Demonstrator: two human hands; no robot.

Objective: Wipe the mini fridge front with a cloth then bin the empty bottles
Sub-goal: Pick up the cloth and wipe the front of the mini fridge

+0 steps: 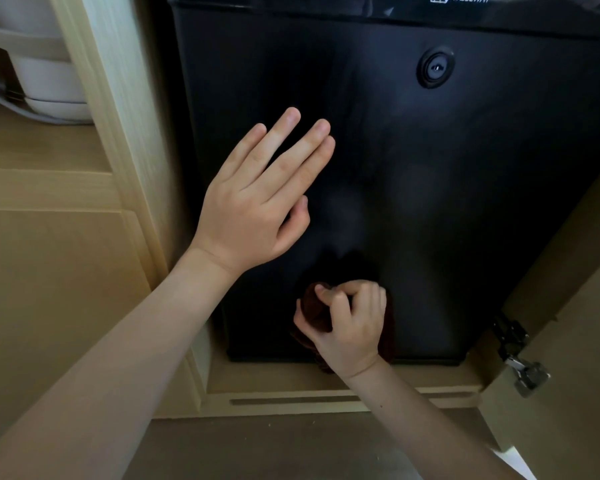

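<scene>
The black mini fridge door (447,202) fills the middle of the view, set inside a pale wooden cabinet. My left hand (260,195) lies flat with straight fingers against the door's left half. Low on the door, my right hand (347,323) grips a bunched dark brown cloth (314,311) and holds it against the bottom edge of the fridge front. A round lock (436,67) sits high on the door's right side. No bottles are in view.
The wooden cabinet frame (118,109) runs down the left of the fridge. An open cabinet door with a metal hinge (523,368) stands at the right. A white appliance (39,64) sits on a shelf at the top left. Dark floor lies below.
</scene>
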